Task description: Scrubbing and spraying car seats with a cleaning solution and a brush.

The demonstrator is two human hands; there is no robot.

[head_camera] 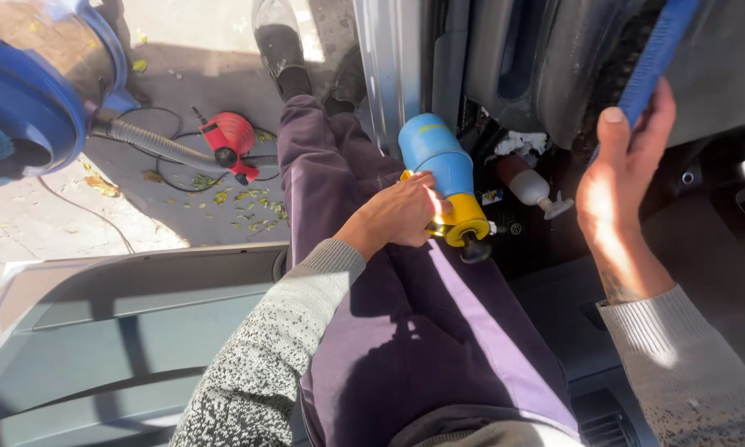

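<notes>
My left hand [399,213] grips a blue and yellow spray bottle [444,176] by its yellow trigger end, resting it on my thigh in purple trousers [422,331]. The bottle's black nozzle points down toward the car floor. My right hand [625,178] is raised and closed around a blue brush handle [658,54], pressed against the dark car seat [555,66]. Dark bristles show beside the handle.
A white spray bottle with a reddish body [528,184] lies in the car's footwell. Outside on the paving are a blue vacuum drum [33,83] with a grey hose [153,142], a red tool [230,141] and black cables. The open car door panel [116,331] is at lower left.
</notes>
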